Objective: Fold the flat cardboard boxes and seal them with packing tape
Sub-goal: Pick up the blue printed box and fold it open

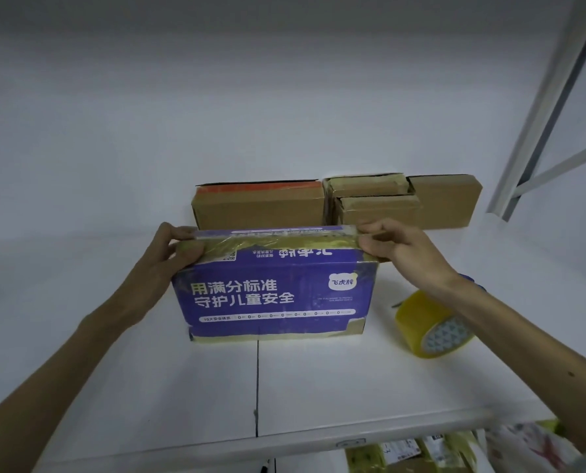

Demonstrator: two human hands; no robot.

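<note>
Purple box (pixel 274 295) gripped by left hand (pixel 173 256), right hand (pixel 399 250).

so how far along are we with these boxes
Done: folded brown boxes stand at the back of the table, two small boxes among them visibly taped. In hand: the purple box is folded, with tape along its top; the left hand and right hand grip its top corners. Left: no flat boxes show; the tape roll lies beside it, so perhaps only final sealing.

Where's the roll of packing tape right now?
In the head view, the tape roll lies on its side on the white table, just right of the purple box.
</note>
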